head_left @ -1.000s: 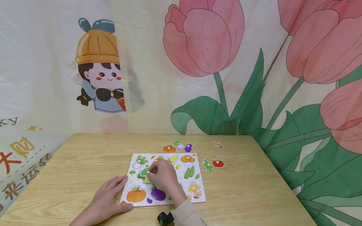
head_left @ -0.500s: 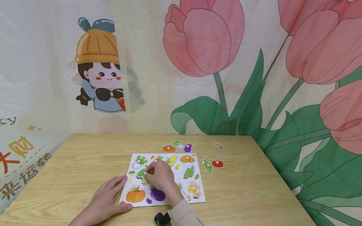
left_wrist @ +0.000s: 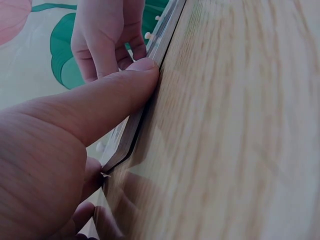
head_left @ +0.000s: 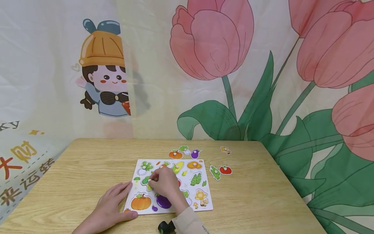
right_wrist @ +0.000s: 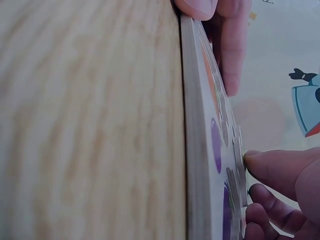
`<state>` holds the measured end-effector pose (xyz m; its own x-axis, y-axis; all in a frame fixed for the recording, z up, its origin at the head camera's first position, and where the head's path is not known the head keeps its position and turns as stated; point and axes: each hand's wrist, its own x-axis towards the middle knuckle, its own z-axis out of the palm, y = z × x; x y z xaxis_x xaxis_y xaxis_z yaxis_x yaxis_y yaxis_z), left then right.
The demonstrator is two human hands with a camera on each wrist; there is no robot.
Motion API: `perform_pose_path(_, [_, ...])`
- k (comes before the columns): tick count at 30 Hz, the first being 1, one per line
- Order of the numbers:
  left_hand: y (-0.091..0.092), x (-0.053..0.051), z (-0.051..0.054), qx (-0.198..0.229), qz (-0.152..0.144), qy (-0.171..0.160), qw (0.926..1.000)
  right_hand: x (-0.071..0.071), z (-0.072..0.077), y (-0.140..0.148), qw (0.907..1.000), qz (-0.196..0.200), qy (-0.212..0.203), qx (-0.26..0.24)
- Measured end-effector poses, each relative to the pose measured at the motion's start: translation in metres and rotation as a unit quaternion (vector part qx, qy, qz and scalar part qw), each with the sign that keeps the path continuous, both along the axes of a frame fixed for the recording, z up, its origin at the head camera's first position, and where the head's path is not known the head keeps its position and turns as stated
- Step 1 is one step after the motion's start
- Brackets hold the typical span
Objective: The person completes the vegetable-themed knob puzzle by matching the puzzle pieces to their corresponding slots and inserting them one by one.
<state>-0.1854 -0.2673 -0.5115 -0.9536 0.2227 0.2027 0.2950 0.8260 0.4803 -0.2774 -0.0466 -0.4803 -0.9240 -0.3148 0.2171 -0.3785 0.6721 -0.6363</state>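
Note:
A white puzzle board (head_left: 135, 188) printed with vegetables lies on the table. The right hand (head_left: 166, 183) pinches the knob of the broccoli piece (head_left: 145, 181) over the board's left part; in the right wrist view the piece (right_wrist: 240, 165) lies at the board's surface under the thumb and fingers of the right hand (right_wrist: 280, 195). Whether it sits fully flat I cannot tell. The left hand (head_left: 108, 204) rests with spread fingers at the board's lower left corner; in the left wrist view the thumb of the left hand (left_wrist: 65, 130) presses on the board's edge (left_wrist: 127, 135).
Behind the board lie a pumpkin piece (head_left: 176, 154), a cabbage piece (head_left: 184, 149) and an eggplant piece (head_left: 195, 153). Right of it are a pea piece (head_left: 215, 172), a tomato piece (head_left: 225, 170) and a mushroom piece (head_left: 225, 149). A black object (head_left: 166, 227) is near the right sleeve.
The right hand has moved slightly left with the broccoli piece, which now lines up with the broccoli picture. The left hand has stayed at the board's corner.

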Motion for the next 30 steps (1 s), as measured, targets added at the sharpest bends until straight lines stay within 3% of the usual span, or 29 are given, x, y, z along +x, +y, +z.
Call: perform_pose_path(30, [0.0002, 0.0011, -0.0005, -0.005, 0.002, 0.01, 0.9999, -0.0019, -0.0006, -0.0023, 0.9998, -0.011, -0.015, 0.0])
